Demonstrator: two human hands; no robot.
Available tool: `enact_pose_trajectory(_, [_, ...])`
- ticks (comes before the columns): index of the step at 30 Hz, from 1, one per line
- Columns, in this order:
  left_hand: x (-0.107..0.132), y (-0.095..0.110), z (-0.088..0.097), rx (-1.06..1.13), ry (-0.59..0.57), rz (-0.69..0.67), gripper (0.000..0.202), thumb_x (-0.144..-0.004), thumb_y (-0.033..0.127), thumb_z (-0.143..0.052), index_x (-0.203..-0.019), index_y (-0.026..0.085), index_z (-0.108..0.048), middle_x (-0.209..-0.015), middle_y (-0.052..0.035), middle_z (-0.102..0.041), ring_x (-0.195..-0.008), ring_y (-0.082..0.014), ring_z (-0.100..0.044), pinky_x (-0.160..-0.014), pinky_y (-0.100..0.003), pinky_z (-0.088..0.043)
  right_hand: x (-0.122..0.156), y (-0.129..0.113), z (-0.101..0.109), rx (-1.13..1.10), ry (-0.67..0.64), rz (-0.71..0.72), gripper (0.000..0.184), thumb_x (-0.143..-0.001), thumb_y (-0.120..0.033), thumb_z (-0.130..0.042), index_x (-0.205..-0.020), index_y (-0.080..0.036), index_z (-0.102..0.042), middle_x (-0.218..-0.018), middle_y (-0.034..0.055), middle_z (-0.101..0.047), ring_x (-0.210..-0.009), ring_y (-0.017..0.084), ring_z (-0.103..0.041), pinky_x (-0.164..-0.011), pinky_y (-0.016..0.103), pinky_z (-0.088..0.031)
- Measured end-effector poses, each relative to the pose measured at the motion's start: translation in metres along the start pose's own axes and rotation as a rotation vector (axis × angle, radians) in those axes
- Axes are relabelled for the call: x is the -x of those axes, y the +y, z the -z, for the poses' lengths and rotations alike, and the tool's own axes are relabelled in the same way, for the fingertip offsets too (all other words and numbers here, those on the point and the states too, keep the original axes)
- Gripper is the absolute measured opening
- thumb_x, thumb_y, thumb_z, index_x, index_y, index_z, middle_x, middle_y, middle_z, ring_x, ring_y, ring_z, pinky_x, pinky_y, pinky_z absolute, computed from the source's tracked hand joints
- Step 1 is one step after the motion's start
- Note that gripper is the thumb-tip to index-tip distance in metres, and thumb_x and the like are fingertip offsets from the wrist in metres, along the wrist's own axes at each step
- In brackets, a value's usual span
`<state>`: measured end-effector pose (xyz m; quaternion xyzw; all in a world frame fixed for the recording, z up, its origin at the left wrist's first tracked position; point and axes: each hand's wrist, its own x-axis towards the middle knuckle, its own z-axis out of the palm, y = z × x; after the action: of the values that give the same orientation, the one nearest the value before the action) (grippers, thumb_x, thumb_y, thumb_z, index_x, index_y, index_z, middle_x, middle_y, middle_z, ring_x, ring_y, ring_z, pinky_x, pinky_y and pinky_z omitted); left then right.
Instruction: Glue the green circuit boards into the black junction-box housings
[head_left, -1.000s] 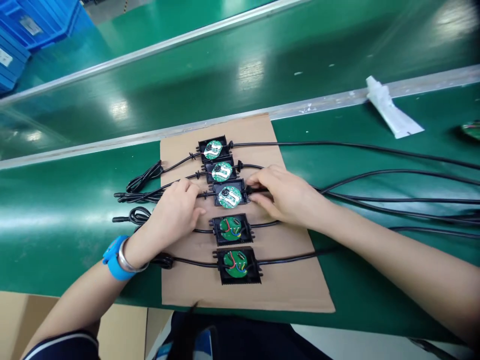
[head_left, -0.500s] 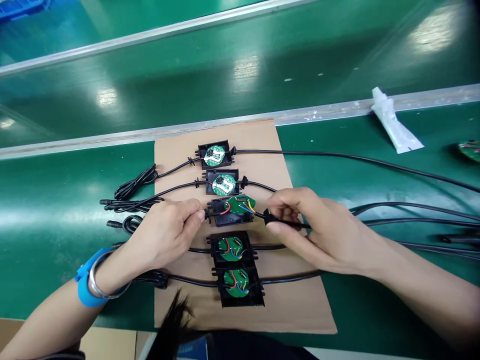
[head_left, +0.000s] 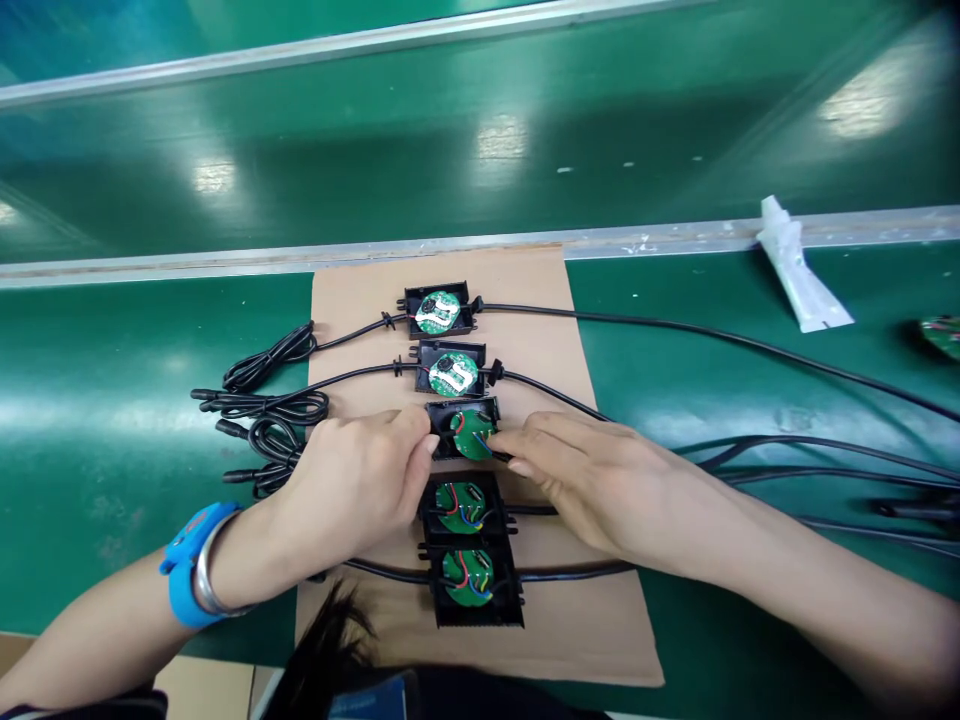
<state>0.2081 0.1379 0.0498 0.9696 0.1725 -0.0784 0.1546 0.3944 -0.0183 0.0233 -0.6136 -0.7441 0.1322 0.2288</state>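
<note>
Several small black housings with round green circuit boards lie in a column on a brown cardboard sheet (head_left: 360, 300). My left hand (head_left: 360, 480) pinches the left end of the third housing (head_left: 465, 430), fingers closed on it. My right hand (head_left: 577, 470) grips the cable at that housing's right end, its fingertips at the green circuit board (head_left: 472, 433), which sits tilted in the housing with its wired side up. Two housings (head_left: 450, 368) lie beyond my hands, two more (head_left: 461, 505) nearer to me. A blue wristband (head_left: 184, 570) and a metal bangle are on my left wrist.
Black cables (head_left: 750, 345) run right across the green bench; coiled cable ends (head_left: 262, 405) lie left of the cardboard. A white tube (head_left: 799, 270) rests by the metal rail (head_left: 225, 262). Another green board (head_left: 941, 335) shows at the right edge. Beyond the rail lies a green conveyor belt.
The third unit's board was lifted out and turned wired side up, then brought back down into its housing. Both hands have closed in on that housing again.
</note>
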Motion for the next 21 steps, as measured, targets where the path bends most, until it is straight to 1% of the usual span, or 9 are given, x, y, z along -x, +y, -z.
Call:
enact_pose_trajectory(2, [0.0, 0.0, -0.002, -0.051, 0.012, -0.008, 0.031, -0.099, 0.03, -0.031, -0.089, 0.019, -0.057, -0.068, -0.0044, -0.066, -0.053, -0.0195, -0.058, -0.047, -0.028, -0.026, -0.006, 0.001, 0.002, 0.016, -0.022, -0.007, 0.034, -0.097, -0.014, -0.036, -0.102, -0.012, -0.069, -0.086, 0.0111, -0.067, -0.077, 0.02, -0.064, -0.069, 0.033, -0.057])
enact_pose_trajectory(5, [0.0, 0.0, -0.003, -0.078, 0.026, -0.002, 0.028, -0.098, 0.028, -0.032, -0.087, 0.019, -0.056, -0.066, -0.0036, -0.065, -0.051, -0.0196, -0.058, -0.045, -0.029, -0.025, -0.014, 0.003, 0.001, 0.013, -0.046, -0.021, 0.031, -0.097, -0.02, -0.041, -0.104, -0.011, -0.07, -0.089, 0.0123, -0.068, -0.082, 0.022, -0.066, -0.073, 0.035, -0.057])
enact_pose_trajectory(7, [0.0, -0.001, -0.004, -0.077, 0.019, 0.009, 0.027, -0.098, 0.027, -0.033, -0.087, 0.019, -0.056, -0.066, -0.0031, -0.065, -0.05, -0.0195, -0.058, -0.044, -0.029, -0.025, -0.018, 0.004, -0.001, 0.005, -0.078, -0.039, 0.031, -0.097, -0.024, -0.045, -0.106, -0.01, -0.07, -0.089, 0.012, -0.068, -0.081, 0.022, -0.066, -0.074, 0.036, -0.057])
enact_pose_trajectory(9, [0.0, -0.001, -0.004, -0.072, -0.002, 0.021, 0.026, -0.098, 0.026, -0.033, -0.087, 0.019, -0.056, -0.067, -0.003, -0.065, -0.05, -0.0199, -0.058, -0.044, -0.029, -0.025, -0.021, 0.005, -0.003, 0.012, -0.12, -0.057, 0.031, -0.096, -0.024, -0.045, -0.107, -0.011, -0.071, -0.087, 0.0109, -0.068, -0.078, 0.022, -0.066, -0.072, 0.035, -0.056])
enact_pose_trajectory(11, [0.001, -0.001, -0.005, -0.064, -0.029, 0.034, 0.027, -0.098, 0.026, -0.032, -0.089, 0.019, -0.056, -0.069, -0.0036, -0.065, -0.052, -0.0206, -0.059, -0.045, -0.029, -0.027, -0.024, 0.005, -0.006, 0.029, -0.15, -0.071, 0.032, -0.096, -0.023, -0.043, -0.107, -0.011, -0.071, -0.084, 0.0099, -0.067, -0.075, 0.021, -0.065, -0.07, 0.034, -0.054])
enact_pose_trajectory(15, [0.0, -0.003, -0.004, -0.025, -0.065, 0.071, 0.026, -0.098, 0.025, -0.034, -0.092, 0.017, -0.058, -0.074, -0.0056, -0.068, -0.058, -0.0216, -0.063, -0.048, -0.029, -0.034, -0.028, 0.004, -0.01, 0.038, -0.187, -0.084, 0.034, -0.098, -0.025, -0.04, -0.105, -0.012, -0.07, -0.083, 0.0088, -0.067, -0.076, 0.021, -0.065, -0.072, 0.034, -0.051])
enact_pose_trajectory(18, [-0.002, -0.007, -0.002, 0.022, -0.034, 0.067, 0.022, -0.097, 0.023, -0.04, -0.094, 0.017, -0.061, -0.074, -0.0048, -0.069, -0.06, -0.0211, -0.064, -0.051, -0.029, -0.039, -0.03, 0.002, -0.013, 0.053, -0.214, -0.113, 0.033, -0.099, -0.026, -0.04, -0.101, -0.013, -0.07, -0.084, 0.0086, -0.068, -0.074, 0.021, -0.065, -0.069, 0.034, -0.049])
enact_pose_trajectory(21, [-0.006, -0.012, -0.001, 0.105, 0.002, 0.047, 0.019, -0.096, 0.022, -0.046, -0.095, 0.018, -0.065, -0.077, -0.0026, -0.071, -0.065, -0.02, -0.066, -0.057, -0.03, -0.043, -0.029, 0.001, -0.015, 0.09, -0.192, -0.114, 0.033, -0.099, -0.027, -0.04, -0.1, -0.013, -0.07, -0.085, 0.0087, -0.069, -0.071, 0.02, -0.065, -0.066, 0.033, -0.048])
